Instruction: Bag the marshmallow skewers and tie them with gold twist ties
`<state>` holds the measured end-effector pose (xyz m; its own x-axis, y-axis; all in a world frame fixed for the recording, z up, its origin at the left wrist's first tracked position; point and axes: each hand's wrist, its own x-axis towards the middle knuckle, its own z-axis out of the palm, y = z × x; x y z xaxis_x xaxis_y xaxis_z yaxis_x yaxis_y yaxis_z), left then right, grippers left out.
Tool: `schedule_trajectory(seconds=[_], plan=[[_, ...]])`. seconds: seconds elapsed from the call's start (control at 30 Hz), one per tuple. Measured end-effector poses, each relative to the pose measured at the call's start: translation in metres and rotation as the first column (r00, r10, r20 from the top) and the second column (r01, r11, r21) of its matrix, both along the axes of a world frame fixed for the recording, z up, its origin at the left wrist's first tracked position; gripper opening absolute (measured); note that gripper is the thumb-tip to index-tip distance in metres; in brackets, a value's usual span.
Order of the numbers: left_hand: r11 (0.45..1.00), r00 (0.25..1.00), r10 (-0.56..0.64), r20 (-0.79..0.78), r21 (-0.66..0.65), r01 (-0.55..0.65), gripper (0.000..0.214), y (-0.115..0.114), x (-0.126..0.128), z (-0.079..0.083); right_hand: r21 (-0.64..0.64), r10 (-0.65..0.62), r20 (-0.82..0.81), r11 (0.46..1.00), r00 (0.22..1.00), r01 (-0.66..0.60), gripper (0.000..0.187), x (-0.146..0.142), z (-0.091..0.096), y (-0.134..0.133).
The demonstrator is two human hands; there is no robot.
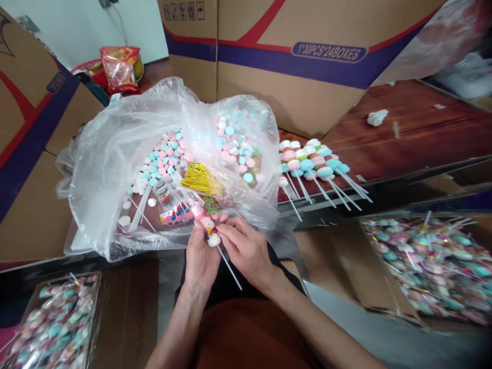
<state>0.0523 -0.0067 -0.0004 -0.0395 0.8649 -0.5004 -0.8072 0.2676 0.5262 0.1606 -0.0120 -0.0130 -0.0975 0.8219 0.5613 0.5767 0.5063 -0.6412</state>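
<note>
The left hand [200,256] was curled closed around the lollipop [208,224], whose long axis ran from eleven o'clock down to five, its stick [230,267] pointing out between both hands. The right hand [246,248], equally near, touched its right side with fingers bunched, any grip there impossible to tell. At one o'clock, a cardboard box [277,84] read "1*30PCS*24BOXES".

I count two filled cartons [128,312] [330,261] and one held candy stick [208,224].
</note>
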Motion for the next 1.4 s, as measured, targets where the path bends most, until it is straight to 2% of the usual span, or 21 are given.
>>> schedule_trajectory(seconds=[0.3, 0.6, 0.73, 0.87, 0.97, 1.03, 1.07, 1.13, 1.27, 1.33, 1.4], plan=[[0.997, 0.998, -0.015, -0.065, 0.075, 0.02, 0.032, -0.002, 0.0, -0.004, 0.109, 0.028, 0.123, 0.993, 0.992, -0.042, 0.022, 0.004, 0.0, 0.003], [0.995, 0.995, 0.09, -0.049, 0.042, -0.088, 0.021, -0.004, -0.001, -0.005, 0.042, 0.014, 0.16, 0.999, 0.987, -0.021, 0.019, 0.003, -0.01, 0.001], [0.985, 0.982, 0.171, -0.085, 0.044, -0.167, 0.016, -0.003, -0.005, -0.004, -0.094, -0.016, -0.022, 0.995, 1.0, 0.013, 0.017, 0.014, -0.009, -0.002], [0.988, 0.983, 0.155, -0.1, 0.038, -0.152, 0.017, -0.001, -0.009, 0.001, -0.242, 0.022, -0.146, 0.968, 0.989, -0.058, 0.012, 0.022, 0.0, -0.006], [0.987, 0.984, 0.157, -0.082, 0.053, -0.153, 0.017, 0.001, -0.01, 0.004, -0.441, 0.11, -0.179, 0.879, 0.978, -0.18, 0.009, 0.02, 0.01, -0.018], [0.983, 0.981, 0.176, -0.086, 0.07, -0.171, 0.016, 0.003, -0.011, 0.004, -0.518, 0.152, -0.183, 0.825, 0.971, -0.227, 0.011, 0.016, 0.014, -0.028], [0.981, 0.979, 0.183, -0.094, 0.077, -0.176, 0.016, 0.004, -0.011, 0.004, -0.516, 0.157, -0.178, 0.826, 0.971, -0.228, 0.013, 0.014, 0.013, -0.033], [0.984, 0.981, 0.164, -0.105, 0.089, -0.155, 0.018, 0.004, -0.012, 0.003, -0.453, 0.143, -0.151, 0.869, 0.978, -0.197, 0.018, 0.008, 0.008, -0.038], [0.994, 0.988, 0.056, -0.142, 0.099, -0.042, 0.022, 0.002, -0.012, 0.002, -0.24, 0.13, -0.023, 0.962, 0.991, -0.131, 0.023, -0.003, -0.01, -0.037], [0.994, 0.986, 0.029, -0.166, 0.109, -0.011, 0.021, 0.0, -0.011, 0.001, -0.14, 0.095, 0.033, 0.986, 0.995, -0.09, 0.024, -0.008, -0.018, -0.034], [0.992, 0.979, 0.022, -0.202, 0.13, 0.004, 0.02, -0.002, -0.01, 0.0, -0.102, 0.065, 0.04, 0.993, 0.997, -0.06, 0.026, -0.012, -0.022, -0.031]])
